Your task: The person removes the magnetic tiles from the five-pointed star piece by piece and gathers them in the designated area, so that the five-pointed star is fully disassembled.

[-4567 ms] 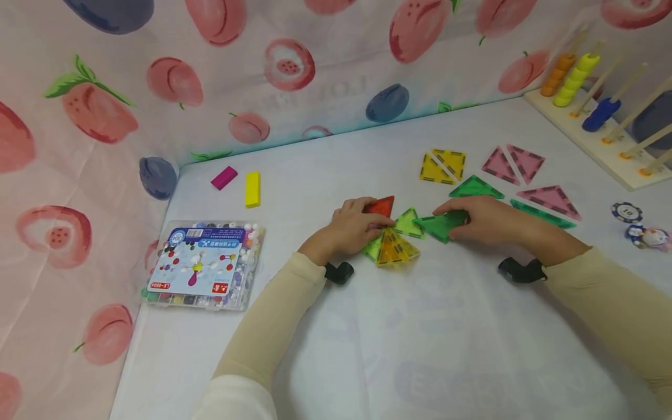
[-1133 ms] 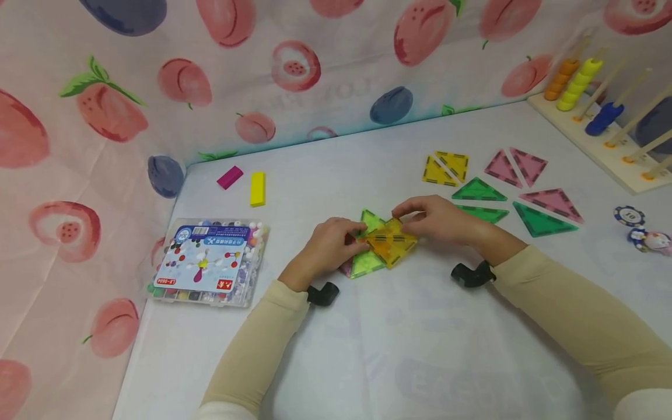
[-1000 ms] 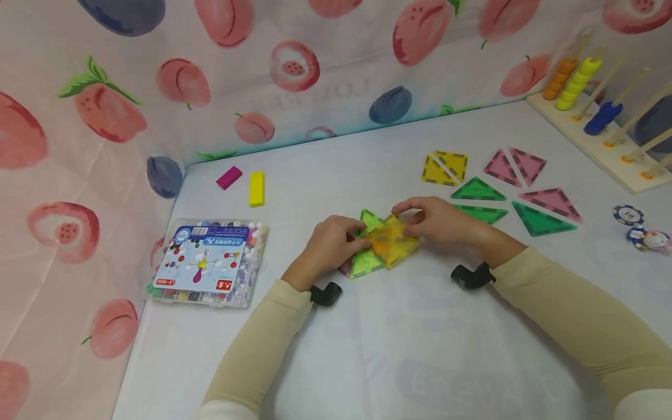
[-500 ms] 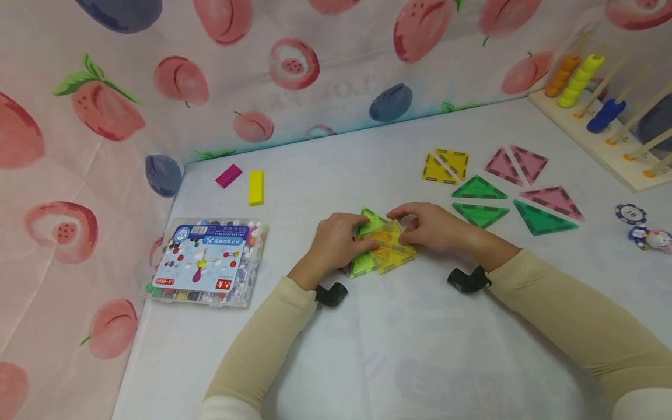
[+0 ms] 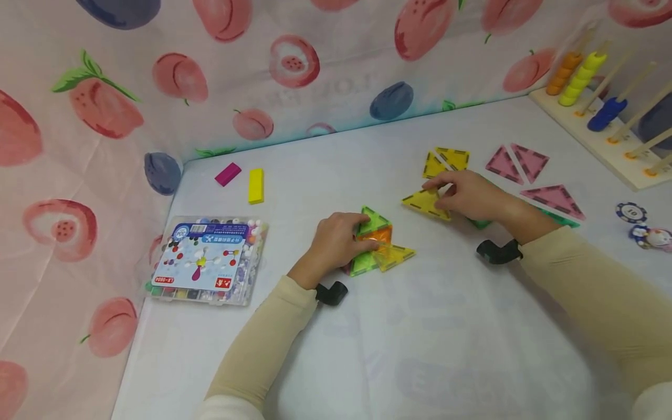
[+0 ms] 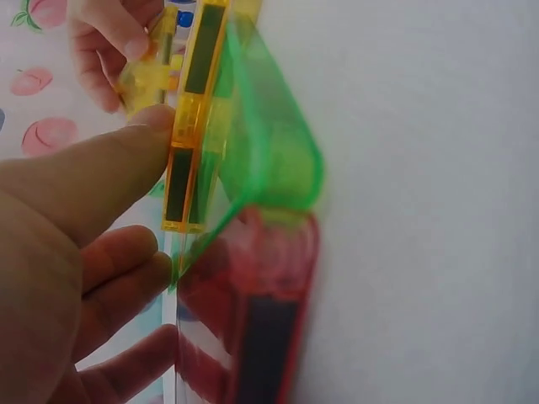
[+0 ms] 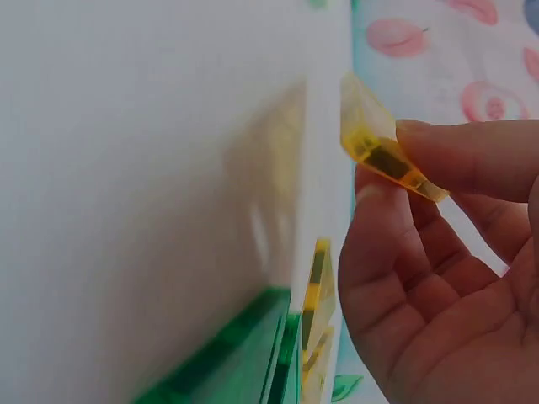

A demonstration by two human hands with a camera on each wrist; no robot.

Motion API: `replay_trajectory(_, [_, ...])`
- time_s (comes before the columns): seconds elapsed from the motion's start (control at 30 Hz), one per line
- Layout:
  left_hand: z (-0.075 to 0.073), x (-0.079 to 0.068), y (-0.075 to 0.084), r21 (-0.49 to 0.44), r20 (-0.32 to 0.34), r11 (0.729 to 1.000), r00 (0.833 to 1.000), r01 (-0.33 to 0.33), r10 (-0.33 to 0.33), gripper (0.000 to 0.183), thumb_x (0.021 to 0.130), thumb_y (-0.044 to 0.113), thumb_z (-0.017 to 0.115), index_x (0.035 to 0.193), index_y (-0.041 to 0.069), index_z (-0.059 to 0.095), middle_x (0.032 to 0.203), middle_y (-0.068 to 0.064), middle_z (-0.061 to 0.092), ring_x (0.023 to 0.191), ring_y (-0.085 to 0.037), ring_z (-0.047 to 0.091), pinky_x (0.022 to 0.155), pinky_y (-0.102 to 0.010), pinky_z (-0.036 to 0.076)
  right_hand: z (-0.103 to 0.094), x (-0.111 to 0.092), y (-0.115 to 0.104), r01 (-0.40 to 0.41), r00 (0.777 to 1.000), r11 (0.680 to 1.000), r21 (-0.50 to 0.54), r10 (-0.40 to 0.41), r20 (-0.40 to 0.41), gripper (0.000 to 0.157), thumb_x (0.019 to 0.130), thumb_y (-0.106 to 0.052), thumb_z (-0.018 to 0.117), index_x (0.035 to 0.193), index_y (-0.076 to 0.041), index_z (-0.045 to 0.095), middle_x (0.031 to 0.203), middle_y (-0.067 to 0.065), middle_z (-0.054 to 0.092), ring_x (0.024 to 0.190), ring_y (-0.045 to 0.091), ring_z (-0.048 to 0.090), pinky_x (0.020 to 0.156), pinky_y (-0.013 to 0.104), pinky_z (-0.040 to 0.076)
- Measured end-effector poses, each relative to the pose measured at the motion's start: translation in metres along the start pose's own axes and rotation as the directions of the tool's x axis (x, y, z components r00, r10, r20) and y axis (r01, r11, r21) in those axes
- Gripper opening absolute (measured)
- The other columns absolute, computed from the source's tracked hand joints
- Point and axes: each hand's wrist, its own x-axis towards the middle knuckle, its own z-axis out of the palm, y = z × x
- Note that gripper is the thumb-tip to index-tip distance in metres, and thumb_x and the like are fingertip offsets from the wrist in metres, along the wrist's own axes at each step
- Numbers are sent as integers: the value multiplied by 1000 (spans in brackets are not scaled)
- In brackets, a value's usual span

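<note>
- Head view, with a clock face centred on the held yellow triangle (image 5: 420, 203): it is up off the tabletop (image 5: 420, 350), and the right wrist view shows its shadow falling apart from it.
- The right hand (image 5: 472, 198) pinches that tile by one part, thumb against fingers, leaving most of it sticking out.
- At 8 o'clock lies the tile cluster (image 5: 374, 221), light green and orange pieces, with a lower yellow tile (image 5: 399, 255) jutting out at 7.
- The left hand (image 5: 338, 239) grips the cluster, thumb over the orange part, fingers at the far side; I can't tell how hard.
- To my eye, the step in hand is handling one tile on its own while the cluster is kept steady. The next move seems to call for a flat, gentle lowering, and a quiet left thumb.
- Loose yellow triangles (image 5: 455, 157) lie near, at 1 o'clock; a pink triangle (image 5: 555, 199) at 3, beside a half-hidden green one.
- Farther out, the bead rack (image 5: 593, 143) stands at 2, the clear box (image 5: 196, 256) between 8 and 9.
</note>
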Motion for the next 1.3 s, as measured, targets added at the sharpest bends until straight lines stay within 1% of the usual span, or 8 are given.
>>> replay_trajectory(0.2, [3,1,0,-35,16,999,1000,-6,6,60,72,50,68,121,16,57,117,3,57,105,-16,50,86,-37,37,1,15,4,-11,1000,997,-71,10,-13,34,86,-11,55,120,-11,54,119,10,52,97,24,49,72,38,46])
replay_trajectory(0.3, [3,1,0,-46,30,999,999,-23,24,61,73,51,67,122,16,56,118,2,56,106,-17,49,87,-38,36,0,13,0,-25,999,993,-111,20,-48,38,88,-15,52,125,-10,50,127,13,46,108,28,44,79,44,43])
replay_trajectory(0.4, [1,1,-2,-67,58,997,997,-38,42,60,74,50,66,123,17,55,113,4,58,98,-14,51,84,-37,36,5,2,-7,8,998,990,-142,-17,-57,39,88,-20,55,125,-10,51,125,13,48,107,29,45,81,45,42])
replay_trajectory(0.57, [-5,1,-9,-107,105,994,994,-29,41,59,75,44,68,126,19,52,92,9,56,77,-8,47,75,-32,34,26,-19,-21,102,994,984,-145,-94,62,36,84,-27,62,117,-13,57,107,0,59,93,17,51,80,37,44])
replay_trajectory(0.8, [-5,1,-13,-111,112,993,993,-32,45,60,75,44,68,126,18,52,91,9,55,77,-8,47,73,-31,34,52,-36,-31,186,950,982,-28,-173,260,29,83,-25,63,110,-16,58,93,-7,58,83,11,52,76,29,44])
replay_trajectory(1.0, [-3,0,-12,-89,90,995,995,-36,44,58,74,42,70,124,18,53,84,9,54,72,-7,46,67,-27,34,66,-37,-39,159,949,986,49,-166,269,28,81,-24,65,107,-14,57,93,-6,58,80,11,54,74,28,45])
replay_trajectory(1.13, [-2,0,-11,-80,68,996,996,-50,55,60,73,44,70,124,17,54,83,8,55,71,-8,47,68,-29,35,73,-36,-45,172,954,985,-9,-164,253,36,77,-24,70,108,-12,54,94,-4,56,78,12,51,71,27,44])
replay_trajectory(1.3, [1,-1,-8,-46,34,996,997,-70,72,67,69,52,70,123,14,54,103,4,59,88,-11,51,79,-35,37,77,-36,-48,153,962,984,-90,-128,240,45,73,-22,74,111,-14,50,92,-3,52,81,13,47,70,27,42])
